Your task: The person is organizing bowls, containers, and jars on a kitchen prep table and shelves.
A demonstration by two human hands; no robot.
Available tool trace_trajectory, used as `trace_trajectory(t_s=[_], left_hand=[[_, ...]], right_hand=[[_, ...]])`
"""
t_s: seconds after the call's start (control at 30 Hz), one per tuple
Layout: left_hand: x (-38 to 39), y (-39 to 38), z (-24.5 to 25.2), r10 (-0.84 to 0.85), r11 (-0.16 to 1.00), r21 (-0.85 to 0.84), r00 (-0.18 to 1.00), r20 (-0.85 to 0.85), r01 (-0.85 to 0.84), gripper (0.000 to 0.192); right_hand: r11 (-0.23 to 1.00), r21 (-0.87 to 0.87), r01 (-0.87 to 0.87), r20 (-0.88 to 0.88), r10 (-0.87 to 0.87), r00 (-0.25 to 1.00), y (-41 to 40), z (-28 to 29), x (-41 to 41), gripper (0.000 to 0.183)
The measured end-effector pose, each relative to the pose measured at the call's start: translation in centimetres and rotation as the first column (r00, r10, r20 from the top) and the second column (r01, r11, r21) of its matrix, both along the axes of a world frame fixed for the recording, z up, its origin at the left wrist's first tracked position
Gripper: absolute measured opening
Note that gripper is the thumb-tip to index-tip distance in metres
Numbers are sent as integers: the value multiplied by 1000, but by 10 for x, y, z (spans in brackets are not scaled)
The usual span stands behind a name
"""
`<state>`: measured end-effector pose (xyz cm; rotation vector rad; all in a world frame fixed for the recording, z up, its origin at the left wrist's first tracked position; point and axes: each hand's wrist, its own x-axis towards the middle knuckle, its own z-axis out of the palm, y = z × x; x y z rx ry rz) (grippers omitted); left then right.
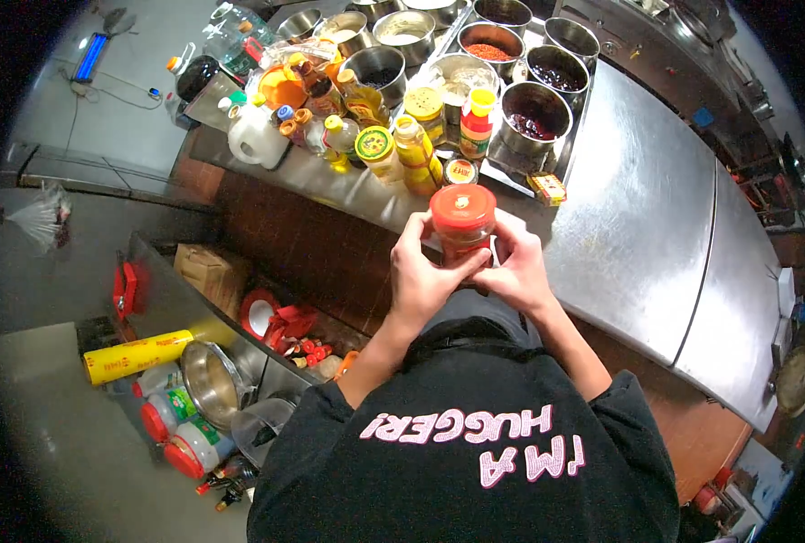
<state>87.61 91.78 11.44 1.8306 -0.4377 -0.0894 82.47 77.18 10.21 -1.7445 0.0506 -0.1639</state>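
A jar with a red screw lid is held upright between my two hands, in front of my body. My left hand grips its left side, the thumb across the lower front. Around the right side is my right hand, its fingers partly hidden behind the jar. The lid sits on the jar. Just beyond it, a small dark jar with a printed lid stands near the steel counter's edge. To its left are a yellow-labelled bottle and a jar with a green-and-yellow lid. A red bottle with a yellow cap stands behind.
Steel pots with sauces and chili fill a tray at the back. A white plastic jug stands among bottles at the left. The steel counter extends right, with a small yellow-and-red box by the tray. Lower left are a yellow roll and a steel bowl.
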Motion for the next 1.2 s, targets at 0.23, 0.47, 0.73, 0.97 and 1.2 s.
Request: trace_trajectory(t_s=[0.23,0.47,0.73,0.97,1.2], left_hand=[[26,21,1,-457,862,-407,814,-360,304,53],[27,17,1,-723,633,-745,504,-473,211,53],[17,21,-5,-481,771,-633,717,-505,71,46],[1,-1,-3,4,994,-105,990,-142,-19,46],[1,-1,17,-54,995,79,993,-106,63,45]], right_hand=[[735,666,-125,-185,325,928,-22,-10,-6,54],[498,853,-157,-81,423,903,-9,-3,-5,70],[909,413,48,-218,48,975,-13,2,-9,29],[971,-200,133,87,-117,989,3,-1,-14,55],[983,-10,186,-81,-186,979,5,-3,-20,52]])
